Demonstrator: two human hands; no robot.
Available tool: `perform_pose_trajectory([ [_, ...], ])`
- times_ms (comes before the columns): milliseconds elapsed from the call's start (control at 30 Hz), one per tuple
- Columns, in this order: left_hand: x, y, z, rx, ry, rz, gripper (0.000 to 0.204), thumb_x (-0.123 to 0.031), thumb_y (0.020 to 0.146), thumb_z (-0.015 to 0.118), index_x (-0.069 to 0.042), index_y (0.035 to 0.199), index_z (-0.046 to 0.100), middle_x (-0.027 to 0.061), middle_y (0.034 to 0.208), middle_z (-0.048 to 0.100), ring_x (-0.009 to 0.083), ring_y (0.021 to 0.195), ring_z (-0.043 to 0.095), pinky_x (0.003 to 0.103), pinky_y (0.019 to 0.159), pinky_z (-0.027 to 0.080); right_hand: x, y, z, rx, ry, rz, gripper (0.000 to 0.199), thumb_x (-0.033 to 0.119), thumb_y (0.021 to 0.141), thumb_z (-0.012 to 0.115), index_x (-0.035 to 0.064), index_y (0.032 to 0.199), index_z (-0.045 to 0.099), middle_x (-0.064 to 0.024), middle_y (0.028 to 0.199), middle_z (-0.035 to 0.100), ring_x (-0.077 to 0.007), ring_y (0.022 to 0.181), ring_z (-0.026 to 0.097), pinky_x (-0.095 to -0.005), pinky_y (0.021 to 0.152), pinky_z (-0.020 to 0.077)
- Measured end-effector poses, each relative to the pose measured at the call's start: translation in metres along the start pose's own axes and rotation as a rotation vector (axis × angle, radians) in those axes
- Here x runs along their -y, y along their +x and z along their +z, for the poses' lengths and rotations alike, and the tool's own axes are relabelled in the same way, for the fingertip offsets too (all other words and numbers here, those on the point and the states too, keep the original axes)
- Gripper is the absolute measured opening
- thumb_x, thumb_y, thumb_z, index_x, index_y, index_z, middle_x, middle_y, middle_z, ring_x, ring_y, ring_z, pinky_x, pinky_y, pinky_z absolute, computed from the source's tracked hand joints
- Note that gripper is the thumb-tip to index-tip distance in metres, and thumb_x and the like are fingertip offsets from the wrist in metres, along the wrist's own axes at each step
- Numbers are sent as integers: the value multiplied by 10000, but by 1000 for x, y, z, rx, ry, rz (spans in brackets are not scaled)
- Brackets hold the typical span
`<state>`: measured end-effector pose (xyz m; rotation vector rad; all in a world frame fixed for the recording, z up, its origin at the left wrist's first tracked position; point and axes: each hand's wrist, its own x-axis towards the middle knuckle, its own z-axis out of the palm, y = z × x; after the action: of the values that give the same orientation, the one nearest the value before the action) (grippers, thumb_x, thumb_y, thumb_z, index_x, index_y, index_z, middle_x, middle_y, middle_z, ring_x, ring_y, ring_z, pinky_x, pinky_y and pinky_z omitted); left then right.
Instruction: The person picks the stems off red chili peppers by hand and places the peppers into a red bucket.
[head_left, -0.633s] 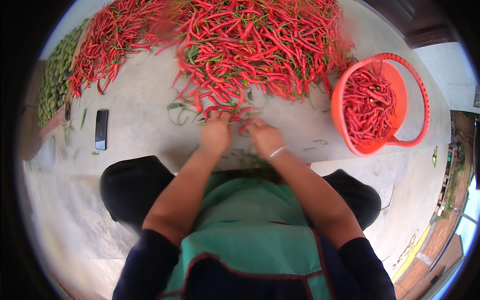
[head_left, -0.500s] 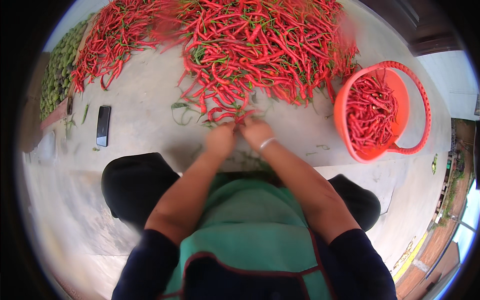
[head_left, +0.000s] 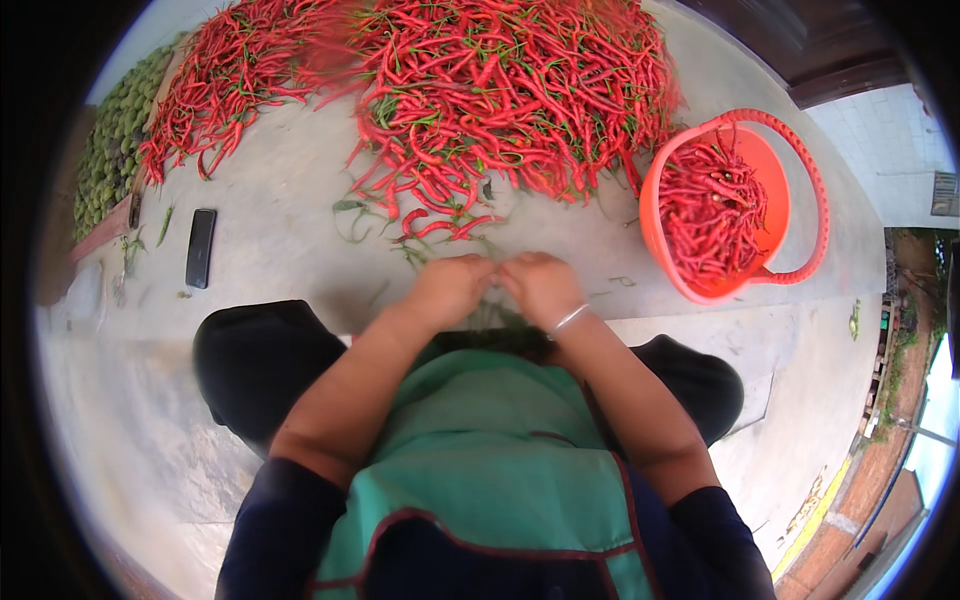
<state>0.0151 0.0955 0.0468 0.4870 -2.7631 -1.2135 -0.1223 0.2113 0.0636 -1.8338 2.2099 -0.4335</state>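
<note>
My left hand (head_left: 452, 288) and my right hand (head_left: 543, 288) meet fingertip to fingertip above the concrete floor, just in front of my lap. Both have their fingers closed. Whatever they pinch is covered by the fingers and blurred. A band circles my right wrist. Just beyond the hands, a few loose red chili peppers (head_left: 436, 228) lie at the near edge of a big heap of red chilies (head_left: 510, 95), many with green stems. Green stem scraps (head_left: 500, 316) lie on the floor under and nearer than my hands.
At the right stands a red-orange plastic basket (head_left: 781, 200) with an arched handle, partly filled with stemless chilies (head_left: 712, 215). A dark phone (head_left: 200, 248) lies on the left. Another chili heap (head_left: 232, 95) is at the back left, beside a mass of round green produce (head_left: 110, 150).
Both hands have drawn back from the edge of the chili heap toward my lap. My right hand has also shifted slightly right. The view has turned a little.
</note>
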Motion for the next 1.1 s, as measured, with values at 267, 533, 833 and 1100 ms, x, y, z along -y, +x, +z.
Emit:
perform_pose_trajectory([
  [267,9,-13,9,78,136,86,148,-142,822,540,-68,943,583,131,874,592,323,835,584,411,718,482,-25,-6,-3,107,47,-74,111,139,812,518,59,759,574,-91,789,591,-273,785,580,-366,682,470],
  [533,74,14,20,-174,378,-403,189,-149,775,612,-75,948,596,131,951,583,329,808,597,422,712,493,-9,-7,2,131,452,295,116,77,769,554,102,867,609,-111,837,549,-283,766,562,-360,691,468],
  [833,20,5,1,-191,64,-58,93,-165,799,609,-87,850,615,109,855,561,309,803,570,413,678,468,4,23,4,-295,-234,-280,126,157,812,543,52,869,585,-95,911,578,-243,868,569,-372,716,471],
  [1100,8,-11,-4,-54,-59,97,113,-180,824,591,-72,854,605,113,775,540,319,771,558,406,678,457,1,1,-1,188,-67,-240,167,215,842,525,58,797,563,-124,814,588,-310,787,588,-407,704,465],
])
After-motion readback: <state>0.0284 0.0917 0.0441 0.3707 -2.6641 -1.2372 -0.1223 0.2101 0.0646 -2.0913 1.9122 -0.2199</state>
